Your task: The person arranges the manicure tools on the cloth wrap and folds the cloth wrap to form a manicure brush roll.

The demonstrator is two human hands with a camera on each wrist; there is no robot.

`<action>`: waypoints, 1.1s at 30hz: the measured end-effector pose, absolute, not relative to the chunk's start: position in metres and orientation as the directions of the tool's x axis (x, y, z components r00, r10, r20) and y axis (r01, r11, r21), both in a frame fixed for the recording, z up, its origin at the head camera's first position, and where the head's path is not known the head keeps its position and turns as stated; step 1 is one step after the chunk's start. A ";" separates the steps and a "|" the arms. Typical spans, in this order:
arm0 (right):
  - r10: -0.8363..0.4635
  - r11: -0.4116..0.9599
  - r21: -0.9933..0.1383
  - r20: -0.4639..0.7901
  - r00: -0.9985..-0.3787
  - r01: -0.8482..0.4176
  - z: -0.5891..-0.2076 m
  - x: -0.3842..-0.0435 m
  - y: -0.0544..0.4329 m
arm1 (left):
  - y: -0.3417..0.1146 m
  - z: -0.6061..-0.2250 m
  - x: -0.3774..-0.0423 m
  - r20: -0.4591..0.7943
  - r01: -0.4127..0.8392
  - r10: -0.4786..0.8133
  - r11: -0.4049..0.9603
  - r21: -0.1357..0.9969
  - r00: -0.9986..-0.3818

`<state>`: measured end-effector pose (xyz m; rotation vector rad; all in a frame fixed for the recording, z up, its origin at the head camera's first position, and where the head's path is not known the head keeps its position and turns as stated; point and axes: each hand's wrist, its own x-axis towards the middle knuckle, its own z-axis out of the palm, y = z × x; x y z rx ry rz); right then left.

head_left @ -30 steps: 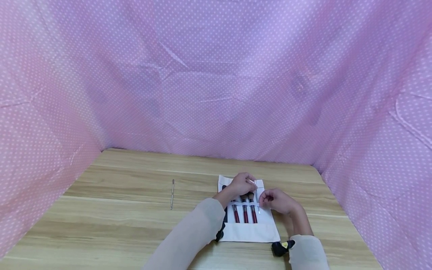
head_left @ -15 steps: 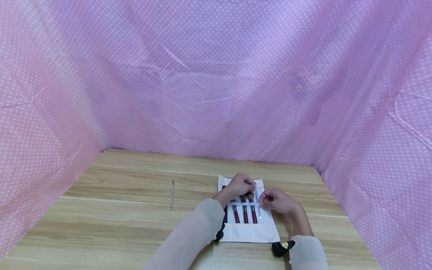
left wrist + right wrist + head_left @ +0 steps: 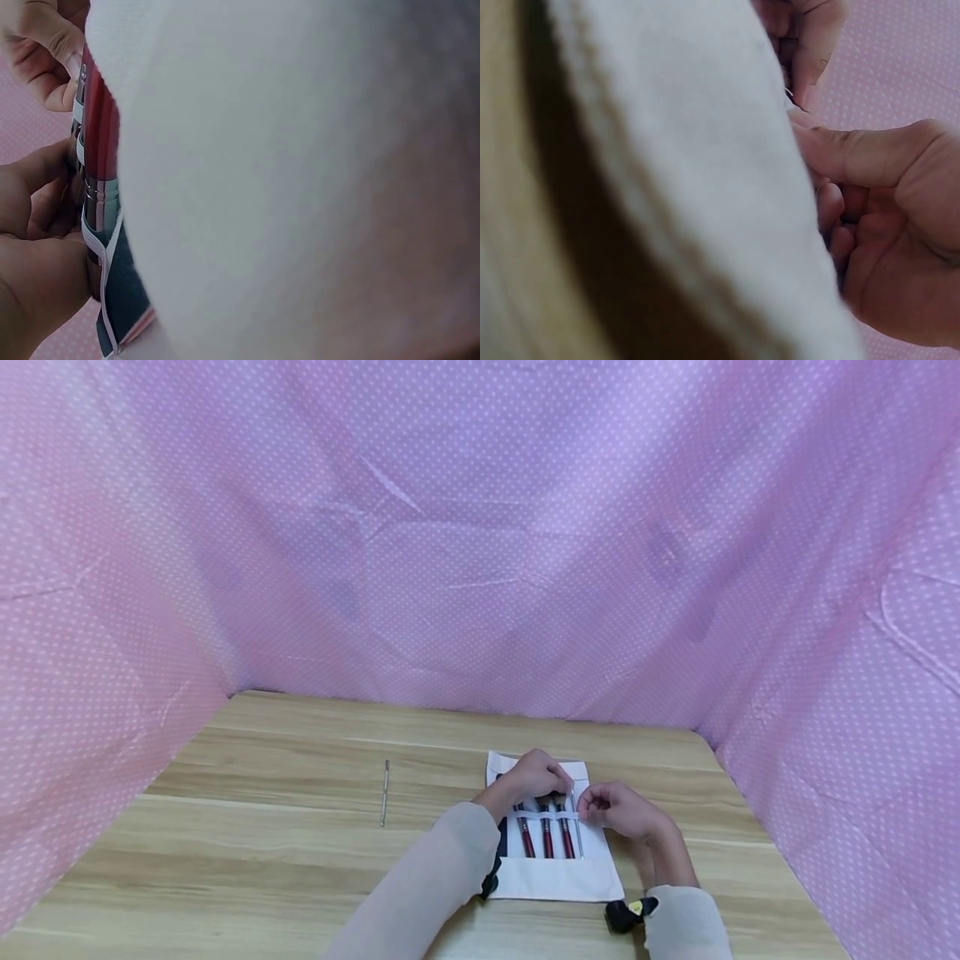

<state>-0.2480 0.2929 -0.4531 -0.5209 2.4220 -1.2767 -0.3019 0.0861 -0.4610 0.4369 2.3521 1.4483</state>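
Note:
A white brush roll [image 3: 551, 881] lies unrolled on the table, with red-handled makeup brushes [image 3: 547, 839] under its elastic band [image 3: 527, 814]. To the right of these brushes, a thin silver rod-like tool [image 3: 578, 839] passes beneath the band. My left hand [image 3: 534, 774] reaches over the brush heads and pinches the tool's upper end. At the roll's right side, my right hand [image 3: 621, 810] pinches the elastic band between thumb and finger. Red handles [image 3: 101, 127] show close up in the left wrist view. The white cloth hides much of both wrist views.
A second thin metal tool [image 3: 385, 793] lies alone on the wooden table [image 3: 247, 827], left of the roll. A dark strip [image 3: 503, 839] runs along the roll's left side, partly behind my sleeve. Pink dotted cloth [image 3: 480, 568] encloses the table's back and sides.
The silver tool has slid down toward me under the band, its lower end now at the roll's bottom fold. My left hand has followed it slightly; my right hand has stayed nearly still.

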 end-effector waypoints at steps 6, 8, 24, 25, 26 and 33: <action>-0.466 0.534 -0.833 -0.145 -0.873 -0.147 -0.451 -0.247 0.292 | 0.087 -0.460 -0.302 -0.148 0.100 0.447 0.484 0.869 -0.882; -0.466 0.537 -0.830 -0.145 -0.873 -0.149 -0.451 -0.247 0.292 | 0.087 -0.460 -0.302 -0.153 0.105 0.452 0.494 0.863 -0.879; -0.444 0.549 -0.825 -0.154 -0.883 -0.132 -0.449 -0.247 0.290 | 0.089 -0.454 -0.300 -0.141 0.195 0.505 0.555 0.809 -0.852; -0.437 0.550 -0.826 -0.156 -0.886 -0.126 -0.448 -0.246 0.290 | 0.089 -0.454 -0.301 -0.133 0.201 0.507 0.551 0.810 -0.852; -0.433 0.551 -0.825 -0.157 -0.887 -0.123 -0.448 -0.246 0.290 | 0.089 -0.453 -0.301 -0.127 0.204 0.506 0.548 0.811 -0.853; -0.432 0.556 -0.819 -0.142 -0.891 -0.139 -0.444 -0.245 0.293 | 0.081 -0.442 -0.305 -0.093 0.212 0.502 0.516 0.830 -0.860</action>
